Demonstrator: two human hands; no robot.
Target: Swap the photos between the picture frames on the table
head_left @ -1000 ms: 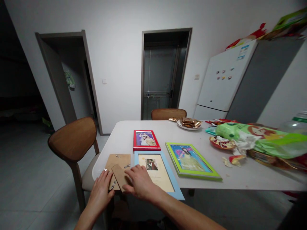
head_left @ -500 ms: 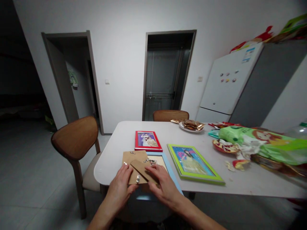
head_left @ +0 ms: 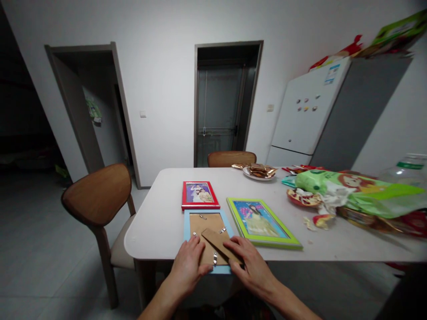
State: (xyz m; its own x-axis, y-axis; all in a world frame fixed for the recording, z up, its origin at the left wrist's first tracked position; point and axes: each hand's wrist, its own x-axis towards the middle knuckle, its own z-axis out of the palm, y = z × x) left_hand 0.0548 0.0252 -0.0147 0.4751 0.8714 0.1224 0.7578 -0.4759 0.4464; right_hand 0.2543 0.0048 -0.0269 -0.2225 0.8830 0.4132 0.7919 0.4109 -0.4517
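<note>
A brown backing board (head_left: 208,223) with metal clips and a stand flap lies inside the light blue frame (head_left: 187,224) at the table's near edge. My left hand (head_left: 191,262) rests on the board's lower left, fingers spread. At the lower right, my right hand (head_left: 250,262) has the end of the stand flap (head_left: 218,243) between thumb and fingers. A red frame (head_left: 200,195) with a photo lies just behind the blue one. To the right is a green frame (head_left: 263,222) with a picture of a figure in a pale dress.
On the white table (head_left: 150,213) are a plate of wrapped snacks (head_left: 260,171), fruit pieces (head_left: 323,221), crumpled tissue and a green bag (head_left: 363,184). A wooden chair (head_left: 100,195) stands left; another is behind the table.
The backing board has moved right, from overlapping the blue frame's left side to inside it, covering the photo there. Both hands moved with it. The view has shifted slightly.
</note>
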